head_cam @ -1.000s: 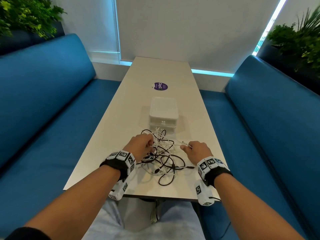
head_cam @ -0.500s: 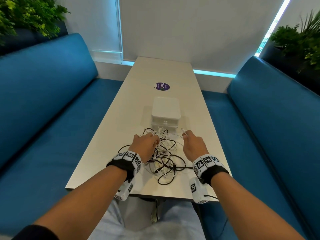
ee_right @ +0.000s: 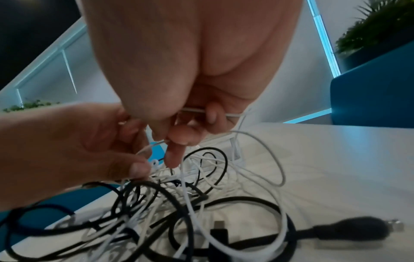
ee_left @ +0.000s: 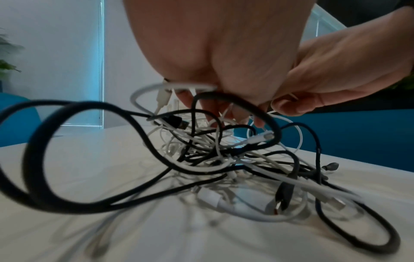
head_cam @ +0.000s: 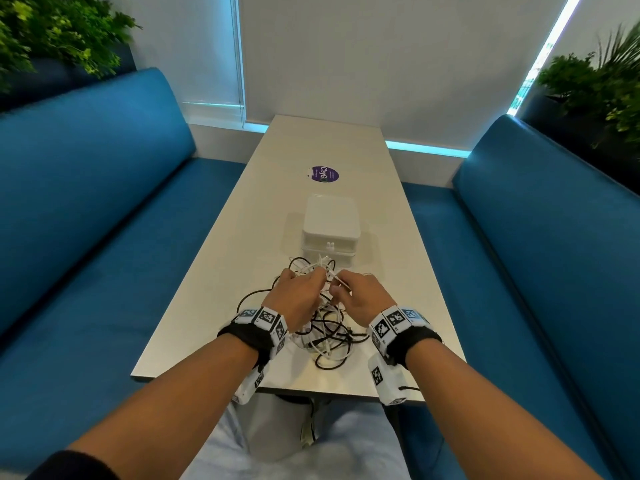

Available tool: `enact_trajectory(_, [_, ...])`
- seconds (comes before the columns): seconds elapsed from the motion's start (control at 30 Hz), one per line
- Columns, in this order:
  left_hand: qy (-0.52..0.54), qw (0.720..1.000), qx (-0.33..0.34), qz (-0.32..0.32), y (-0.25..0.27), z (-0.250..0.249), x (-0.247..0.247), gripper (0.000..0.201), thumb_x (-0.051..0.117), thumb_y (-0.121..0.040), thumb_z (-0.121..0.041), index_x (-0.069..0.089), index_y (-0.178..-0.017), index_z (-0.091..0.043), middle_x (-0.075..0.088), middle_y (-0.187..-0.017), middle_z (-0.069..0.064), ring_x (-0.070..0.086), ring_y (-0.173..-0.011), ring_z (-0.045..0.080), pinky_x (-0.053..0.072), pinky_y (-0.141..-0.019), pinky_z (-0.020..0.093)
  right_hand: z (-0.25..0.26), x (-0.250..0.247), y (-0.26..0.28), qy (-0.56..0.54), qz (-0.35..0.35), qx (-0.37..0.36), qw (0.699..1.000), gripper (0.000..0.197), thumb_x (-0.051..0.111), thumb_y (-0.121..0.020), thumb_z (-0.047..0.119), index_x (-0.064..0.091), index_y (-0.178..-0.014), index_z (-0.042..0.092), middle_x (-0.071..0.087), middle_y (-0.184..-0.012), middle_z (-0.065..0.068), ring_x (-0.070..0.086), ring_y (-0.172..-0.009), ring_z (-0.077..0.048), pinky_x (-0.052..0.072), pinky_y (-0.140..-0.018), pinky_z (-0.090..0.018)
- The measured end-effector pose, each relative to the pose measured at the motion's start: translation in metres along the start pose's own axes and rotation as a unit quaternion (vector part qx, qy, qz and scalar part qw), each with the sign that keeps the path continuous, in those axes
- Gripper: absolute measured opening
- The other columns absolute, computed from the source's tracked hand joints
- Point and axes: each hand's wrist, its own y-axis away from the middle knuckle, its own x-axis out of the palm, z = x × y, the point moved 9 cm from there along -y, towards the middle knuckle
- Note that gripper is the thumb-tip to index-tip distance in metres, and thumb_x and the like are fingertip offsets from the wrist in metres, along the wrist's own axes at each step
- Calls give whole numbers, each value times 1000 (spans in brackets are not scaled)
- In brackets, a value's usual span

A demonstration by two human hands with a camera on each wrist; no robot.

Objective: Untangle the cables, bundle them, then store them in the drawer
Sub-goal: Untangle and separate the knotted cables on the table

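Observation:
A tangle of black and white cables (head_cam: 327,332) lies on the near end of the white table (head_cam: 214,289). My left hand (head_cam: 318,278) grips a bunch of white and black strands at the top of the tangle (ee_left: 224,150), lifting them off the table. My right hand (head_cam: 337,288) is close beside it, and its fingers (ee_right: 174,141) pinch a thin white cable (ee_right: 257,141). The two hands nearly touch. A small white drawer box (head_cam: 330,223), its drawers closed, stands just behind the cables.
A purple round sticker (head_cam: 323,174) lies further up the table. Blue benches (head_cam: 104,220) run along both sides. Plants stand at the back left (head_cam: 52,32) and back right (head_cam: 595,84). A black plug (ee_right: 349,228) lies loose at the tangle's right.
My right hand has come in from the right, with its white cable, to meet the left hand over the tangle. The left hand has moved slightly forward and lifted its strands.

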Motion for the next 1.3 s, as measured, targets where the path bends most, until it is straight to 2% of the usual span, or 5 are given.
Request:
enact_trajectory(0.43, [-88,994,-33,58,9,38,11,16,44,-97,-22,55,-87,-27,59,-84,-11,51,-94,18,27,-89,40,-57,-77,12,117,-106,161,974,20,36,-105,31,48,-105,14,61,-92,-7,57,-79,-29,44,-65,-36])
enact_trajectory(0.7, [-103,989,-87,-56,1,19,-9,42,50,-92,-22,48,-133,-32,50,-114,7,46,-107,28,38,-91,41,-73,-72,33,236,-77,192,949,23,40,-103,35,49,-107,14,63,-97,-8,50,-78,-26,42,-65,-34])
enact_trajectory(1.0, [-224,964,-106,-101,1,0,-18,58,51,-90,-38,36,-145,-27,47,-130,20,42,-118,38,30,-101,52,-81,-63,43,194,-82,218,953,30,42,-100,39,50,-115,14,67,-104,-7,62,-94,-29,41,-69,-32])
enact_trajectory(1.17, [-151,986,31,-65,-6,-29,-5,44,53,-92,-25,50,-135,-21,43,-145,10,34,-137,30,27,-112,49,-103,-65,50,205,-81,283,933,27,43,-95,14,46,-121,6,66,-112,-8,66,-96,-29,44,-79,-34])
enact_trajectory(1.3, [-75,990,114,20,-9,-60,26,29,45,-98,-24,62,-121,-19,57,-124,2,48,-120,23,29,-103,40,-104,-59,50,184,-86,263,943,73,43,-97,15,2,-156,6,63,-117,-10,65,-98,-28,52,-75,-37])
